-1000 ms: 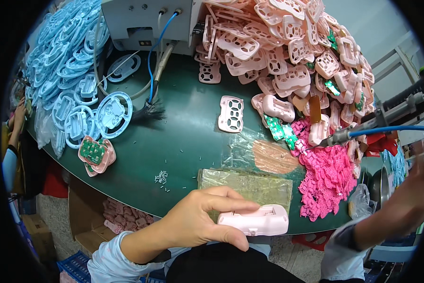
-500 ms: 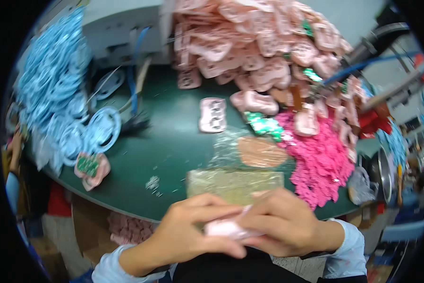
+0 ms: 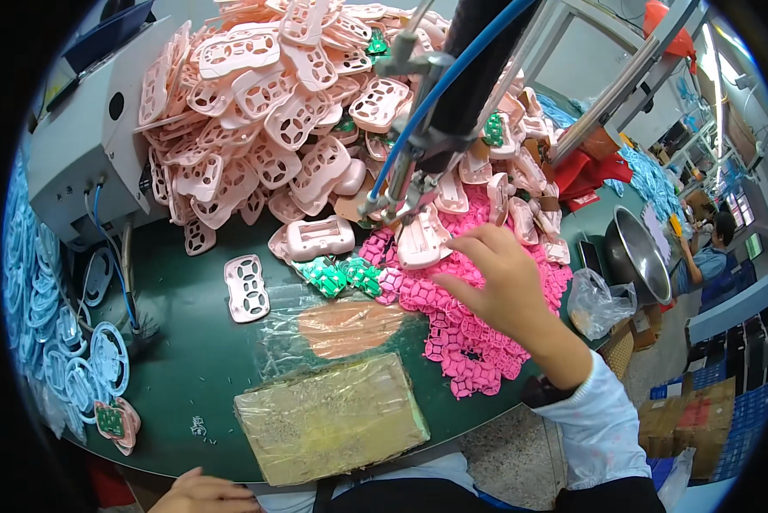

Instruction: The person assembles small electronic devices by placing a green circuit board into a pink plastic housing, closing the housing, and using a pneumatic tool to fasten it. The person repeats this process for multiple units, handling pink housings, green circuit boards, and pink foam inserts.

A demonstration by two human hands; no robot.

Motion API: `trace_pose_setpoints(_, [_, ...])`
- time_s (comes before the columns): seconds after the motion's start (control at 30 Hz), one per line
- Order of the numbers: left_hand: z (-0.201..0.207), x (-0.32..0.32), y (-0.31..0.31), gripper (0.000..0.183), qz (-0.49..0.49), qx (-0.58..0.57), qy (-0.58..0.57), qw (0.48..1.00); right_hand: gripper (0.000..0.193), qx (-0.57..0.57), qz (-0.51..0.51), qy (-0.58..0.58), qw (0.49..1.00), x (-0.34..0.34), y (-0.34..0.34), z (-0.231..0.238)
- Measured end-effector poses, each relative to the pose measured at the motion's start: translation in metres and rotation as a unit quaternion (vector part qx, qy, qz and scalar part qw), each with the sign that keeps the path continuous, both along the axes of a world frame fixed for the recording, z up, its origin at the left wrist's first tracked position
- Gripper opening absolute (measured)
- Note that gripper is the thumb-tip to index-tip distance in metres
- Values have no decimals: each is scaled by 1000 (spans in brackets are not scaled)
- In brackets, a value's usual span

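Observation:
My right hand reaches over the heap of bright pink openwork pieces, thumb and fingers apart, with nothing seen between them. Its fingertips are at the right edge of a pale pink controller-shaped plastic shell; contact is unclear. My left hand is low at the lower left, cut off by the picture's edge, its fingers loosely extended and no object visible in it. Left of the shell lie green circuit boards and another pale pink shell. A flat pink cover lies alone on the green table.
A tape-wrapped block is at the front edge, behind it a taped brown patch. Pink covers pile up at the back; a black-and-metal tool hangs over them. Blue frames hang left, beside a grey machine.
My hands have parted: the right went forward to the pink shell, the left down to the lower left. The pale pink piece held between them is out of sight. The view has shifted.

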State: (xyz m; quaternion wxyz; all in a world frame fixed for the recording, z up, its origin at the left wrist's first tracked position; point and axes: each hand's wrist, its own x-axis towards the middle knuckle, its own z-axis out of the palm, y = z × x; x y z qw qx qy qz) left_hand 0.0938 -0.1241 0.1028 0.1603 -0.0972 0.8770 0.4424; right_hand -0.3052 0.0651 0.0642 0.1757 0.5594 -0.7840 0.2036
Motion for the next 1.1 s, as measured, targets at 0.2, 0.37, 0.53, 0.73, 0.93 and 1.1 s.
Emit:
trace_pose_setpoints(0.2, [0,-43,16,35,98,178,-70,977,44,26,-40,7,999,-15,-34,-40])
trace_pose_setpoints(0.37, [-4,-29,23,28,131,167,-2,977,19,-150,-43,-333,930,-62,-3,-22])
trace_pose_setpoints(0.53, [-7,-46,37,25,120,141,50,981,20,-319,18,-557,767,-76,48,7])
trace_pose_setpoints(0.73, [-5,-82,60,39,95,79,175,977,25,-327,105,-508,790,-48,88,45])
trace_pose_setpoints(0.93, [4,-131,85,80,100,-46,332,937,18,122,297,-370,872,47,46,73])
trace_pose_setpoints(1.1, [-30,-123,89,40,135,106,240,955,17,32,304,-489,817,82,14,44])
